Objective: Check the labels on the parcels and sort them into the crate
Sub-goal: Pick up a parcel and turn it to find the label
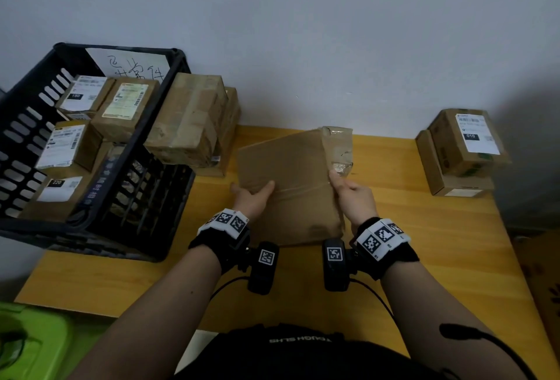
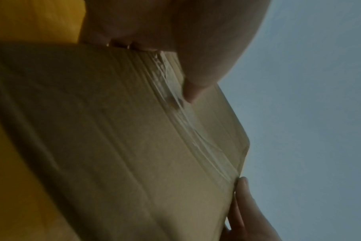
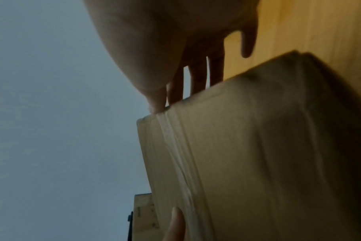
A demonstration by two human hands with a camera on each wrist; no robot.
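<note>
a pale grey wall (image 1: 303,31) backs a yellow wooden table (image 1: 439,258); on the table's left end stands a black slotted plastic crate (image 1: 100,197), with a handwritten paper sign (image 1: 133,67) propped against its far wall; inside the crate lie several cardboard parcels (image 1: 100,113) with white shipping labels facing up; just beside the crate's right wall, against the wall of the room, sits a stack of taped brown boxes (image 1: 194,119), showing no label on their upper faces; at the table's far right corner two more labelled boxes (image 1: 463,149) are stacked, well apart from the rest.

at the middle of the table a flat cardboard parcel (image 1: 291,185) is held tilted, its plain brown face toward the camera, clear tape across it and crumpled tape at its far right corner; no label shows on this face; the left hand (image 1: 253,197) grips its left edge, thumb on top and fingers underneath; the right hand (image 1: 353,197) grips its right edge, thumb along the face and fingers curled behind; the left wrist view shows the thumb pressing by the tape seam; the right wrist view shows fingers spread behind the parcel's edge; both wrists wear black bands with printed marker tags; a green plastic object (image 1: 30,340) sits low at the left, beyond the table's near edge.
</note>
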